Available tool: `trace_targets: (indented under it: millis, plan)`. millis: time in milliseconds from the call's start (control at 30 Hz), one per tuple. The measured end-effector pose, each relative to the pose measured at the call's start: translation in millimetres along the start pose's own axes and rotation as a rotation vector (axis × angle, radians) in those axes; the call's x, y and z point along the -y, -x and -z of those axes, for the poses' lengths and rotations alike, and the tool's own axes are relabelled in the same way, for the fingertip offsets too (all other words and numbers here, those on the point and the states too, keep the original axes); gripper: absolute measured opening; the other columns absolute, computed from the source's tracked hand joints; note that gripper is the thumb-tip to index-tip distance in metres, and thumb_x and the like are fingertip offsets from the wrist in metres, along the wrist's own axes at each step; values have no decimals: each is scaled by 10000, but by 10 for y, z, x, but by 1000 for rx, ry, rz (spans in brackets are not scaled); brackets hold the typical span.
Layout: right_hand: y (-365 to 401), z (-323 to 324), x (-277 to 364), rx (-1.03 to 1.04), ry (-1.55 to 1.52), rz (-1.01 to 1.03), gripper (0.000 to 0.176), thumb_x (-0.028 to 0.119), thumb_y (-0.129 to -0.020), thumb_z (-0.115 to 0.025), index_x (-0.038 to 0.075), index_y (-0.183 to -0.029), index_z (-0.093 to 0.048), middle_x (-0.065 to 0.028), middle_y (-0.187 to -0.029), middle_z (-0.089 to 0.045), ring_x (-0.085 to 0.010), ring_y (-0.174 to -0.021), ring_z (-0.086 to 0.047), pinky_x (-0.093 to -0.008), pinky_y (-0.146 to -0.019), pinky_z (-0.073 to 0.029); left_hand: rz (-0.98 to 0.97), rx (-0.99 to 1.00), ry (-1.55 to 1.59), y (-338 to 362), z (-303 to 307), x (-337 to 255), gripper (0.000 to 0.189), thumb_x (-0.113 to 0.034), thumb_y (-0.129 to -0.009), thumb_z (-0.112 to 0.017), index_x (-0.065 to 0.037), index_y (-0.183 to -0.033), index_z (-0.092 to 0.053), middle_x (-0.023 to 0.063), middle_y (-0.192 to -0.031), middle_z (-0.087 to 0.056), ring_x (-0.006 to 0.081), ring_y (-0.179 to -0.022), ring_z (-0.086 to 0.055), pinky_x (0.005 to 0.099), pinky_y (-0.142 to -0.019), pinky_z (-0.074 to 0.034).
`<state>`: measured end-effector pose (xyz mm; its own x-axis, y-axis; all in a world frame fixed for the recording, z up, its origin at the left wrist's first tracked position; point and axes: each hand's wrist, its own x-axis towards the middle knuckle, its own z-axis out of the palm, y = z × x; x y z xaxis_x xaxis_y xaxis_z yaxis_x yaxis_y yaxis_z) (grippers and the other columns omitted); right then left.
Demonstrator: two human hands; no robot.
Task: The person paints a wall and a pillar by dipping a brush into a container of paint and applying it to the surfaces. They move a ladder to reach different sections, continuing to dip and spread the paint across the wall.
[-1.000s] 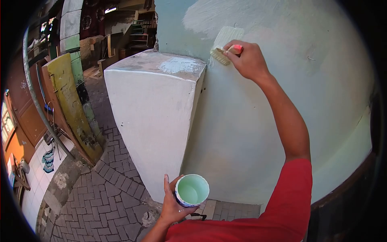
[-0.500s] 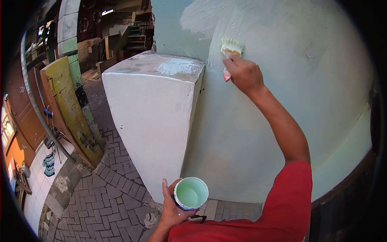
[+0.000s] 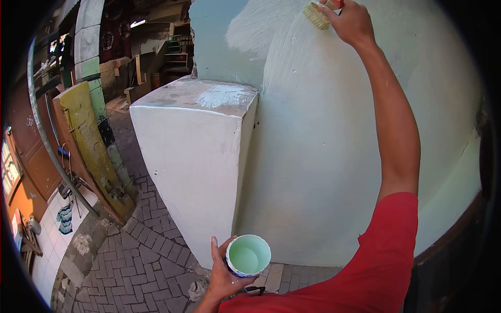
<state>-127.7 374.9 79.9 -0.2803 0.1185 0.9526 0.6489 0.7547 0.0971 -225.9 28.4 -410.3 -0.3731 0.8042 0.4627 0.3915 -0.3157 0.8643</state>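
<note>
At the top of the head view, my right hand (image 3: pixel 352 22) grips a paintbrush (image 3: pixel 316 16) with a red handle end. Its pale, paint-coated bristles point down and left against the wall (image 3: pixel 313 172). White streaks of wet paint (image 3: pixel 284 57) run below and left of the brush over the blue-green surface. Low in the view, my left hand (image 3: pixel 225 276) is wrapped around a small cup of paint (image 3: pixel 248 255), tilted so that pale green paint shows inside. The cup's outside is mostly hidden.
A white masonry block (image 3: pixel 185 156) juts out left of the wall, with a light paint patch on its top. Grey paving (image 3: pixel 130 276) lies below. A yellow panel (image 3: pixel 91 146) and a curved metal pole (image 3: pixel 49 135) stand at left, near a tiled floor (image 3: pixel 49 245).
My right hand has moved up and right along the wall, and the brush now points down-left instead of up. My left hand and the cup stay almost in place.
</note>
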Motion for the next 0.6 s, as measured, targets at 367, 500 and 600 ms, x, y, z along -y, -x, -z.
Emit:
trace_targets:
  millis: [367,500,600]
  plan:
    - [1680,-860,358,-18,119,681,102,35,-800,-666,100,-879,-667,-55,-978,-693,-208,-845,-703,-334,-688,-595,20,-43,-46,195,96,36,1561,-188,-585,-1001,9,-1564,199,237,-1491,-434,359,-1351,-521,466,-1167,-393]
    - [1757,-711,563,134,-32,635,124,47,-807,-712,99,-918,-696,-49,-924,-714,-228,-804,-704,-347,-675,-580,-21,-69,-72,215,160,-7,1547,-199,-591,-1000,3,-1565,185,234,-1490,-438,355,-1348,-523,471,-1170,-386]
    - [1269,-440,726,149,-402,358,154,123,-900,-753,102,-1052,-763,-81,-945,-767,-273,-800,-732,-358,-720,-586,-2,-75,-99,209,163,-64,1541,-211,-592,-999,-3,-1566,178,232,-1492,-437,354,-1344,-525,472,-1174,-377]
